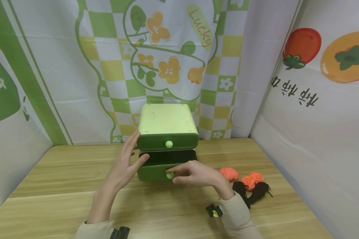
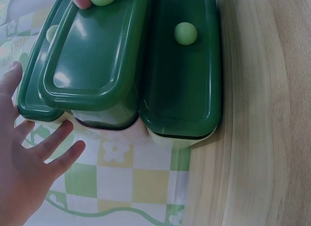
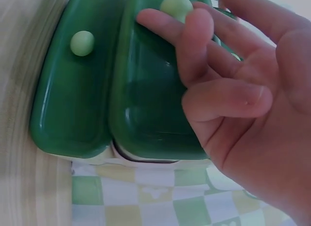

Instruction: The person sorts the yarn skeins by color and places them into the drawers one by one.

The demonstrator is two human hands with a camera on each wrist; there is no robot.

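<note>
With the right hand pinching the pale round knob of the lower green plastic drawer, slide it straight while the open left hand steadies the cabinet side beside it.

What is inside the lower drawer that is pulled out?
The lower drawer stands partly open, and only a dark gap shows above its front. No contents are visible; the upper drawer covers the rest. The right hand pinches its knob.

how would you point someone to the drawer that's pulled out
Find the pale green drawer box at the back middle of the wooden table. Of its two dark green drawers, it is the lower drawer, slid forward and showing a dark gap, while the upper drawer sits flush.
</note>
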